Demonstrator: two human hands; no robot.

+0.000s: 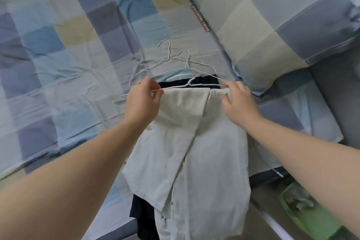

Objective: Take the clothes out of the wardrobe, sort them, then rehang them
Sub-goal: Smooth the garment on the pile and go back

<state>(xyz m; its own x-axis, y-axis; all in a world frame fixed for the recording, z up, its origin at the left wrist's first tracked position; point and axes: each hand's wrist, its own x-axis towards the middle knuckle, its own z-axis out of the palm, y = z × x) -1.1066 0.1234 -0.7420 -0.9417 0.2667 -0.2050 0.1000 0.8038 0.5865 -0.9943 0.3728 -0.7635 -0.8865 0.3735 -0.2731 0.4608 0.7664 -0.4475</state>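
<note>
Two bare forearms reach in from the bottom corners. Between them, at the bed's near edge, a dark garment (143, 212) shows beneath the lower hem of a white garment (196, 138). To the right of that hem, below the bed edge, lies a pale green thing (303, 206) too blurred to make out. The white garment lies lengthwise up the bed (68, 84) in two long overlapping panels, its far end folded over the bar of a white hanger (187, 85). The left hand (143, 97) holds the hanger near its left end, with the fingers (151, 84) pinched narrowly round the thin wire. The right hand (236, 101) is at the hanger's right end, its fingers curled over the wire where the cloth wraps it and the thumb lying on the fabric just below. The hanger lies roughly level between the two hands. Just beyond it a strip of dark cloth shows under the bar, though I cannot tell whether it belongs to the same dark garment as the piece at the near edge. Past that lie two more hangers with their hooks pointing away. One is a blue hanger (180, 73), and a wire hanger (169, 58) overlaps it on the left. Both rest on the bed's checked cover of blue, grey and cream squares. At the far right a pillow (263, 25) in the same check lies on the bed, its near corner close to the right hand.
</note>
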